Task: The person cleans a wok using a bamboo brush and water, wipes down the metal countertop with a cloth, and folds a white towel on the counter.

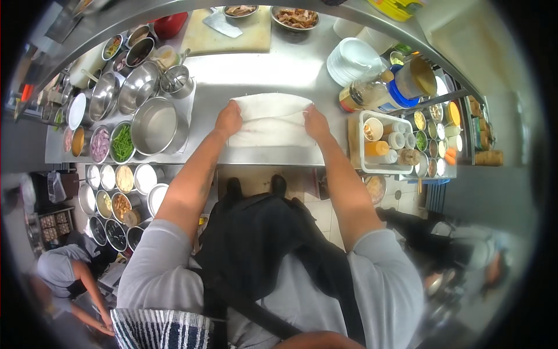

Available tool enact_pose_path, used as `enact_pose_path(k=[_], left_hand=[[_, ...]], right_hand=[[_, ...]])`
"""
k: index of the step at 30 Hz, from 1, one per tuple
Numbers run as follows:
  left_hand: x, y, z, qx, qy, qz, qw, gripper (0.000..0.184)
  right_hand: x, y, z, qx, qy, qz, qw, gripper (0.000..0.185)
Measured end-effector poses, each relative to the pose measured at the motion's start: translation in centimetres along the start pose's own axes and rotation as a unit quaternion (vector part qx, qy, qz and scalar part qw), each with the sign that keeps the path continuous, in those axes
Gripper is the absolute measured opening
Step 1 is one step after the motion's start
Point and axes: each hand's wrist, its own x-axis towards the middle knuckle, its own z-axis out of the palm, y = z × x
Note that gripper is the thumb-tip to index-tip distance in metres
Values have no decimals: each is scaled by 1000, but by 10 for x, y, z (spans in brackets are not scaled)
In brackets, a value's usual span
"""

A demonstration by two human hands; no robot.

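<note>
A white cloth [270, 125] lies partly folded on the steel counter [273, 156] straight ahead of me. My left hand [229, 119] grips its left edge, fingers closed on the fabric. At the opposite edge, my right hand [314, 121] pinches the cloth near a fold. Between the two hands the top layer is drawn taut, with a crease running across it.
To the left stand steel bowls [156, 125] and tubs of green beans [122, 141]. A white crate of squeeze bottles [386, 170] and stacked plates [353, 61] sit right. Behind is a cutting board [253, 36]. Co-workers [67, 270] are at both sides.
</note>
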Motion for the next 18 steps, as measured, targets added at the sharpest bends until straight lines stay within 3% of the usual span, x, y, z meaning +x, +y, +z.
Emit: enact_pose_path(k=[1,3,4,7,9,12,15,18], left_hand=[[4,-2,2,1,-4,-3,1000,11],[13,-2,5,11,-12,-3,1000,13],[14,1,4,11,-15,-4,1000,13],[6,7,2,2,12,2,1000,13],[-8,6,0,-61,135,47,988,13],[-41,1,-4,-162,203,91,961,21],[-57,10,-15,-172,212,23,962,21],[-26,20,-20,-183,240,29,953,19]], right_hand=[[0,4,7,2,-4,3,1000,23],[1,12,17,21,78,-2,997,48],[1,11,18,21,75,1,997,48],[-7,9,20,47,119,17,992,36],[-19,10,14,73,159,24,984,25],[-57,1,-4,90,175,63,978,20],[-63,11,-3,88,205,27,974,19],[-42,5,-14,102,204,18,974,21]])
